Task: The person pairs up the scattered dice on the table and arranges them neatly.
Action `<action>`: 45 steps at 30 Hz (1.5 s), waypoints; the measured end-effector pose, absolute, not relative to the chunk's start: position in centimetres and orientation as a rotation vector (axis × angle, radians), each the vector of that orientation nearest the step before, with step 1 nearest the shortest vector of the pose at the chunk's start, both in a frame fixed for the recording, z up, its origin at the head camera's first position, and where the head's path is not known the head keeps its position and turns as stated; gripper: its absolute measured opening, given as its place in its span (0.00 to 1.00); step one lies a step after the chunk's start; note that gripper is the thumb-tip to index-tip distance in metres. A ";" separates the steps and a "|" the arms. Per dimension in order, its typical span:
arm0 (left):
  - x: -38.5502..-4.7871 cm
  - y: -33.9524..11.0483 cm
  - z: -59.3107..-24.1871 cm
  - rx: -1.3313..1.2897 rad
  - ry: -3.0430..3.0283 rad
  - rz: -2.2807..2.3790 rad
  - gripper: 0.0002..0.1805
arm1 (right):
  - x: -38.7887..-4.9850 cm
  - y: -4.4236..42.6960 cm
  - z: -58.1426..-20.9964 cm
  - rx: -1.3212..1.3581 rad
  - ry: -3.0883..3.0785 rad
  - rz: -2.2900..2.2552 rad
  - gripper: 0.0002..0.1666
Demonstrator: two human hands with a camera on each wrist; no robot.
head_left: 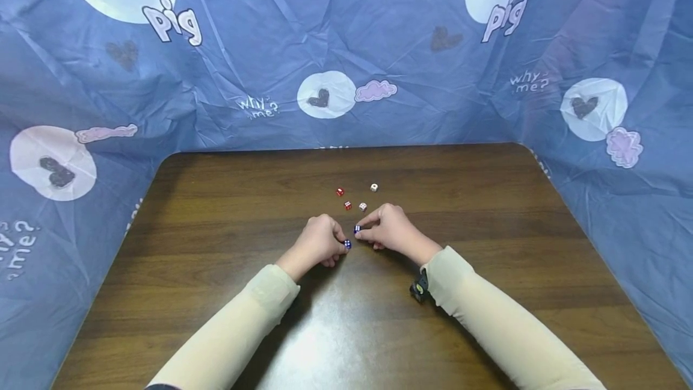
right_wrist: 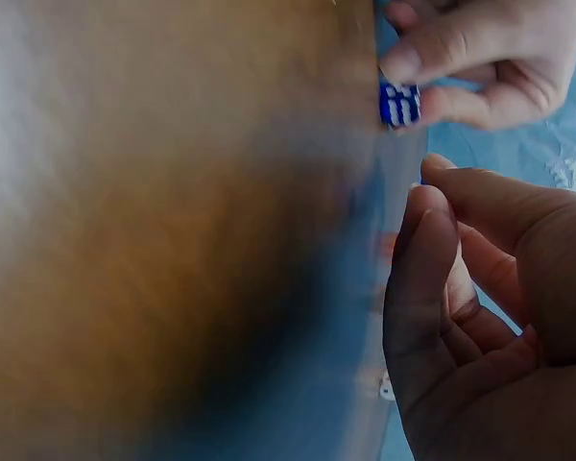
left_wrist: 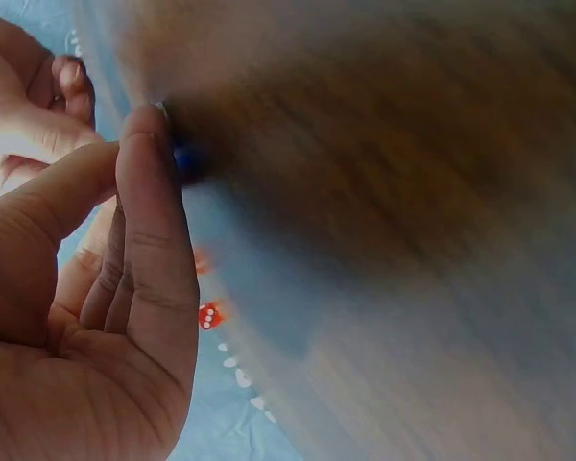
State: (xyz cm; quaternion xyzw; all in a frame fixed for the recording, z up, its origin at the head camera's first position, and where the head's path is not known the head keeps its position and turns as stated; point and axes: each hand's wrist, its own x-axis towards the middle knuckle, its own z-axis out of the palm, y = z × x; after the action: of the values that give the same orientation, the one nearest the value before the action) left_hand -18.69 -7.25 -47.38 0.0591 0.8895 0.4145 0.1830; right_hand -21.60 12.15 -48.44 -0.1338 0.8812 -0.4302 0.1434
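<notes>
Just left of the table's middle, my left hand (head_left: 323,239) pinches a blue die (head_left: 348,244) with white pips between thumb and forefinger. In the right wrist view, that same blue die (right_wrist: 400,106) shows clearly at the left fingertips. My right hand (head_left: 394,230) pinches a second blue die (head_left: 357,229), slightly farther back and to the right. Its own fingers mostly cover this die in the right wrist view. A small space separates the two dice. Behind them lie two red dice, one farther (head_left: 340,192) and one nearer (head_left: 348,205), beside two white dice (head_left: 374,187).
All this is on a brown wood-grain table (head_left: 216,197) with rounded far corners. A blue printed cloth (head_left: 227,35) hangs behind and along both sides. A small black device (head_left: 418,289) sits at the right wrist.
</notes>
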 end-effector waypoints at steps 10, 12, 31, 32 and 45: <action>-18.7 -7.2 -47.3 0.165 2.508 1.152 0.06 | -19.9 11.4 -49.3 -0.555 2.573 -1.177 0.04; -18.7 -7.2 -47.2 0.168 2.509 1.152 0.05 | -19.7 11.4 -49.4 -0.567 2.587 -1.177 0.05; -18.6 -7.0 -47.1 0.159 2.523 1.158 0.07 | -19.4 11.6 -49.4 -0.552 2.593 -1.197 0.08; -18.6 -7.0 -47.1 0.159 2.525 1.159 0.07 | -19.4 11.6 -49.4 -0.554 2.594 -1.195 0.08; -18.6 -7.0 -47.5 0.162 2.540 1.174 0.07 | -19.3 11.5 -49.1 -0.603 2.615 -1.153 0.07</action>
State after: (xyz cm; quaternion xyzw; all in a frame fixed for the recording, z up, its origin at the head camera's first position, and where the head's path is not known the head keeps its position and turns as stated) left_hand -18.61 -7.04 -47.51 0.0569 0.8933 0.4128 0.1686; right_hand -19.26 11.53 -49.13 -0.2050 0.8899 -0.3924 0.1100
